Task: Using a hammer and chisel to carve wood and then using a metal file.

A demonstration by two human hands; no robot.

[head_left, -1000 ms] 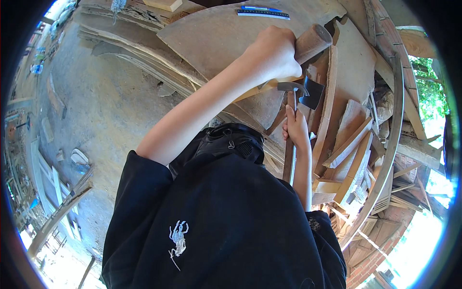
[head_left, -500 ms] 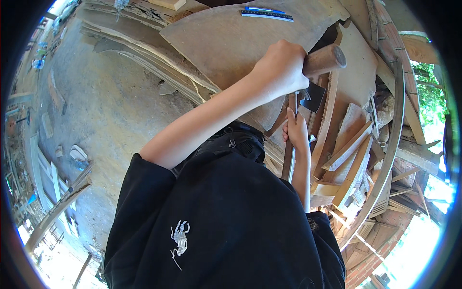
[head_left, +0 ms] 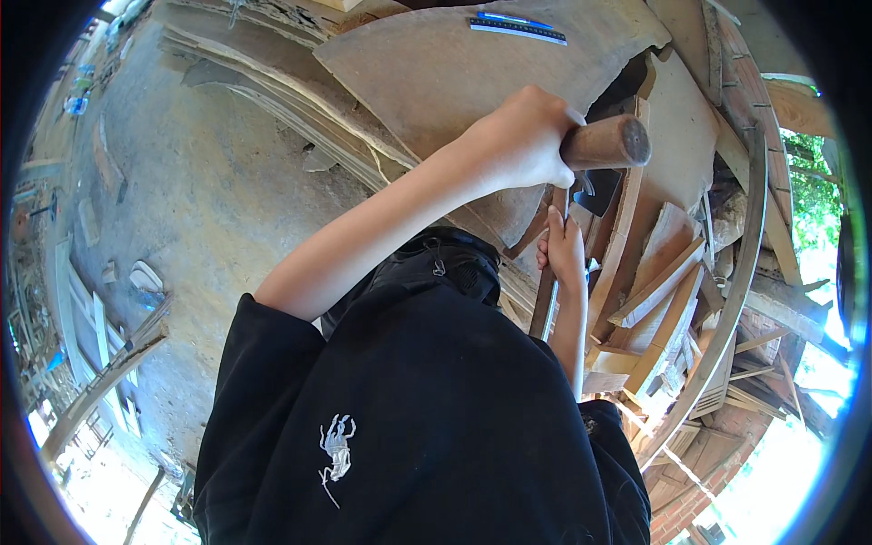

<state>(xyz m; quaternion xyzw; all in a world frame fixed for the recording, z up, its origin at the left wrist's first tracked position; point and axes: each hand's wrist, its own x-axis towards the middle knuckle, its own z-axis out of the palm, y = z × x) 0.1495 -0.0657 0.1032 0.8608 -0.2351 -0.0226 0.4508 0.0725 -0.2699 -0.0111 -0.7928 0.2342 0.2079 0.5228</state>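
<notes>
My left hand (head_left: pixel 536 136) is closed round a thick, round wooden handle (head_left: pixel 609 143), whose blunt end points right. Just below that fist, a small curved piece of shiny metal (head_left: pixel 584 188) shows beside a dark flat piece (head_left: pixel 596 202); whether either belongs to the handle I cannot tell. Nearer to me, my right hand (head_left: pixel 563 243) is closed on a thin, upright metal bar (head_left: pixel 569 205), thumb along it. A narrow strip of wood (head_left: pixel 545 304) runs beneath the right hand toward my body. The bar's lower part is hidden by the fingers.
A large thin brown sheet (head_left: pixel 427 82) lies ahead, bearing a dark ruler (head_left: pixel 518 32) and a blue pen (head_left: pixel 504 17). Wood offcuts (head_left: pixel 658 291) pile up on the right, inside a long curved plank (head_left: pixel 740 300). Stacked sheets (head_left: pixel 300 118) edge the concrete floor (head_left: pixel 245 200) at left.
My left hand and the wooden handle have moved slightly down, closer to my right hand. The right hand keeps its grip and has barely moved. The view has shifted a little.
</notes>
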